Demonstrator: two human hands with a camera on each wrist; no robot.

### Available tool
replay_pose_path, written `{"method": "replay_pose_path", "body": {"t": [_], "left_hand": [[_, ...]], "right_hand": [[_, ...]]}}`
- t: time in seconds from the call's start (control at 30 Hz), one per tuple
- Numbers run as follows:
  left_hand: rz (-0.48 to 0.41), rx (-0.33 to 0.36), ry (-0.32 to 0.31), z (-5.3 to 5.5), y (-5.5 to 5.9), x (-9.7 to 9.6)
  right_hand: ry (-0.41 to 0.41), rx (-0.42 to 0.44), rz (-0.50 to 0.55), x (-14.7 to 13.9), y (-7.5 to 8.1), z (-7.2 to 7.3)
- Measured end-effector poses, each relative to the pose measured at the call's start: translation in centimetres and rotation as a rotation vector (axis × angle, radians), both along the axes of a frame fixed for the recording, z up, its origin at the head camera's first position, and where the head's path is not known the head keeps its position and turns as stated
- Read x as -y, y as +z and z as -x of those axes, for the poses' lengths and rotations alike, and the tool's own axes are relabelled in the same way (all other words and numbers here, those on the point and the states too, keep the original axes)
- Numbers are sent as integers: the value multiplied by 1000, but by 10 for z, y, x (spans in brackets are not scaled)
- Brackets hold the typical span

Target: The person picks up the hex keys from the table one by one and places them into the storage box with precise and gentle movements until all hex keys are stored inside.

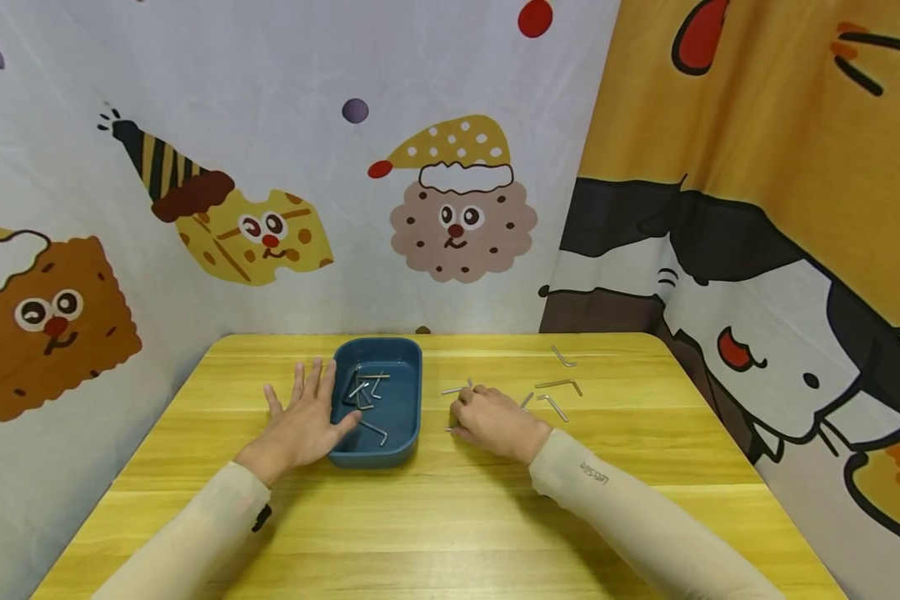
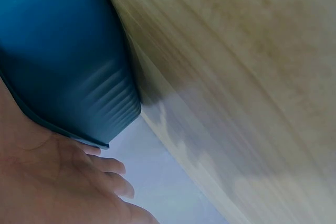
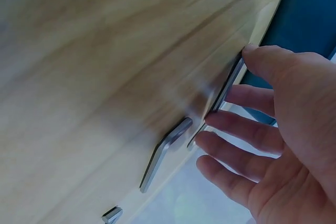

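Note:
My left hand (image 1: 300,429) lies with spread, straight fingers along the left side of a dark blue plastic bin (image 1: 378,458), the thumb reaching over its rim. In the left wrist view the palm rests against the bin's rim. Inside the bin lie several L-shaped hex keys (image 1: 375,431). To the right of the bin, my right hand (image 1: 498,423) is low over the table. Its thumb and curled fingers are around a hex key (image 3: 229,82), the thumb at one end of it. Another hex key (image 3: 157,158) lies beside the fingertips.
More hex keys lie on the wooden table (image 1: 450,533) right of the right hand: a silver one (image 1: 553,407), a bronze-toned one (image 1: 562,383) and one farther back (image 1: 562,357). A printed cartoon curtain (image 1: 285,150) hangs behind the table's back edge.

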State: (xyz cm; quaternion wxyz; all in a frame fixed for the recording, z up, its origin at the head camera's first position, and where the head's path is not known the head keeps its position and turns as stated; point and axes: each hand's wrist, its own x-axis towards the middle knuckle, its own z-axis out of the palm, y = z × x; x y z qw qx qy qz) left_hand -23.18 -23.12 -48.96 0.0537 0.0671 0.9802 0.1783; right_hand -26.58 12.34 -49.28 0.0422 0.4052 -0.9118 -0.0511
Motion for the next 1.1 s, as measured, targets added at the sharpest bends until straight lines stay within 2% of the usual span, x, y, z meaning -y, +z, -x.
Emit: {"method": "replay_pose_path", "body": {"t": [0.23,0.43,0.67,0.9,1.1], "left_hand": [[2,2,2,1,0,-1],[6,4,-1,0,-1,-1],[6,6,0,-1,-1,0],[7,3,4,-2,-1,0],[6,-4,6,-1,0,0]], "right_hand": [[47,-71,-28,0,-3,3],[77,-89,-45,-4,-4,3],[86,-49,1,-9,-6,3],[110,-64,55,-9,-7,5],[138,-92,130,-9,0,5]]}}
